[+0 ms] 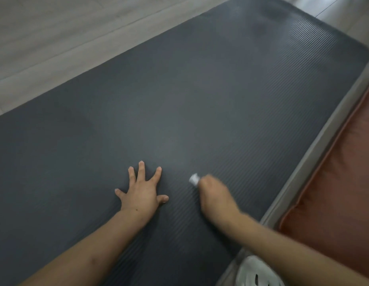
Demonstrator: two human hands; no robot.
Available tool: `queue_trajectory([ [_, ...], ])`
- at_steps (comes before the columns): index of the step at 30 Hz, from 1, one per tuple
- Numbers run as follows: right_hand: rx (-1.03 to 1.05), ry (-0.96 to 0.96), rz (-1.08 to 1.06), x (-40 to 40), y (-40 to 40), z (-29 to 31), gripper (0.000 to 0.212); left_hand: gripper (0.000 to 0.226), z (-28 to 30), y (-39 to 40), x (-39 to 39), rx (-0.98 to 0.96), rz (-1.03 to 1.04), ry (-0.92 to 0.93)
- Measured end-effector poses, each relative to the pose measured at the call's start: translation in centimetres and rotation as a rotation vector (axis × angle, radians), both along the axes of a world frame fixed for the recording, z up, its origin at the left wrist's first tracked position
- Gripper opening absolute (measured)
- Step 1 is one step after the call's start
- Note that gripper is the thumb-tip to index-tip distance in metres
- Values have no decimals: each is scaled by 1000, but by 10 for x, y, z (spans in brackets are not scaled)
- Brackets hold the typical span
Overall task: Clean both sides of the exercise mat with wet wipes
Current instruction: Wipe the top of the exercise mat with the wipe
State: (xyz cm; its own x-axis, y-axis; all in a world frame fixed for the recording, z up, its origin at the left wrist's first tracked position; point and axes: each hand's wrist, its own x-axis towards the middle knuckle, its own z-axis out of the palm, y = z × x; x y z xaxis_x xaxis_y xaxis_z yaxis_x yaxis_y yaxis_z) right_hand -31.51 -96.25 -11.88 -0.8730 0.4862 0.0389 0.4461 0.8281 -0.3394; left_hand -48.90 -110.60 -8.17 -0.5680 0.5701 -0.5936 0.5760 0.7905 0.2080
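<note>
A dark grey ribbed exercise mat lies flat on the floor and fills most of the view. My left hand presses flat on the mat near its front, fingers spread. To its right, my right hand is blurred and grips a bunched white wet wipe against the mat's surface. Only a small end of the wipe shows beyond the fingers.
Light wood-look floor runs along the mat's left and far sides. A rust-orange cushion lies along the right edge, with a pale strip of floor between. A white patterned object sits at the bottom right, partly hidden by my right forearm.
</note>
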Motion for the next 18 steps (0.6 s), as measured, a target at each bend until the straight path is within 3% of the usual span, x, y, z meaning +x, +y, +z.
queue_trajectory([
  [2, -4, 8, 231, 12, -27, 5, 11, 92, -3, 2, 1, 13, 14, 12],
  [4, 75, 41, 276, 8, 14, 5, 5, 93, -7, 2, 3, 17, 9, 26],
  [8, 138, -65, -262, 3, 148, 9, 15, 94, -11, -1, 3, 18, 5, 26],
  [10, 95, -59, -432, 3, 160, 12, 8, 93, -10, 1, 2, 14, 7, 27],
  [12, 100, -12, -458, -7, 125, 13, 4, 92, -9, 4, 4, 4, 15, 19],
  [14, 55, 70, -350, -7, 60, 7, 9, 92, -8, 6, 5, -3, 29, 13],
  [16, -48, 21, -84, 5, -13, 9, 16, 91, -7, 8, 6, -6, 32, 22],
  [18, -31, -12, 167, 16, -31, 9, 18, 91, -8, 9, 6, 0, 42, 24],
])
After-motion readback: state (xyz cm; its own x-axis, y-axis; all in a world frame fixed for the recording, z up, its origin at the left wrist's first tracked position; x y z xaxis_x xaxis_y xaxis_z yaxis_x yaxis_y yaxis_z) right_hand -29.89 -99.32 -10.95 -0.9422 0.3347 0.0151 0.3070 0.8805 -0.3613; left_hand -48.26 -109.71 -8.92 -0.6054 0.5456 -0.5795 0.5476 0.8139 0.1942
